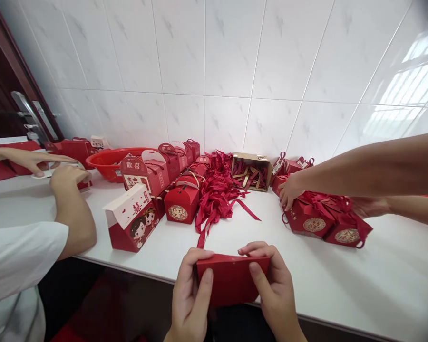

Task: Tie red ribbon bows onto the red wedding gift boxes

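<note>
A red cardboard gift box [231, 281] is held upright at the table's front edge, its plain side facing me. My left hand [193, 289] grips its left end, thumb on the near face and fingers over the top corner. At the right end, my right hand [274, 287] has its thumb pressed to the near face and fingers behind. What is inside the box cannot be seen. Just beyond lies a heap of red ribbons [219, 190], one strand trailing toward my left hand.
Decorated red boxes [181, 199] stand in rows left of the ribbons, beside a red plastic basin [107, 159]. A cardboard carton [253, 171] holds more ribbons. At right, another person's hands [291, 190] hold ribboned boxes [312, 221]; at left, another person's hands [66, 173] work on a box.
</note>
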A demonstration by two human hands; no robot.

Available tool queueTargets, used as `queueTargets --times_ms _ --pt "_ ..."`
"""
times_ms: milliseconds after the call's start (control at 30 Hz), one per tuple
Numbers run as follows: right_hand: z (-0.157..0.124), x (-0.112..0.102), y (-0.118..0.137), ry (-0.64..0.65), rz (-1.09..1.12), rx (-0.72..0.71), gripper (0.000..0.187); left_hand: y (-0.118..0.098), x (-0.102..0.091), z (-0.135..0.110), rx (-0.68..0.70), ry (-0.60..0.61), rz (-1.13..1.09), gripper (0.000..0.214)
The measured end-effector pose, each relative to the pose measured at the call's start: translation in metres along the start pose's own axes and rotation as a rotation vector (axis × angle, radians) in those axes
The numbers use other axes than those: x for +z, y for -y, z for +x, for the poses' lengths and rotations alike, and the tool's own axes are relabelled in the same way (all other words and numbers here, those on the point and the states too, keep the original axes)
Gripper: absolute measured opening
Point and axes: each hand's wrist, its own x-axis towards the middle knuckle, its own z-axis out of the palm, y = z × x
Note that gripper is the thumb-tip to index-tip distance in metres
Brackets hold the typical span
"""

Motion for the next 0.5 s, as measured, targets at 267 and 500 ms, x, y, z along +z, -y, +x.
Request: queueTargets --times_ms 267,500 --pt "-0.009 -0.001 0.003 0.136 0.186 0.063 0.005 0.007 -0.01 -0.003 0.176 0.171 0.094 0.022" --pt "0.056 -0.017 -0.036 0.053 0.0 0.248 0.051 0.007 -0.002 0.004 0.187 0.11 0.043 0.016"
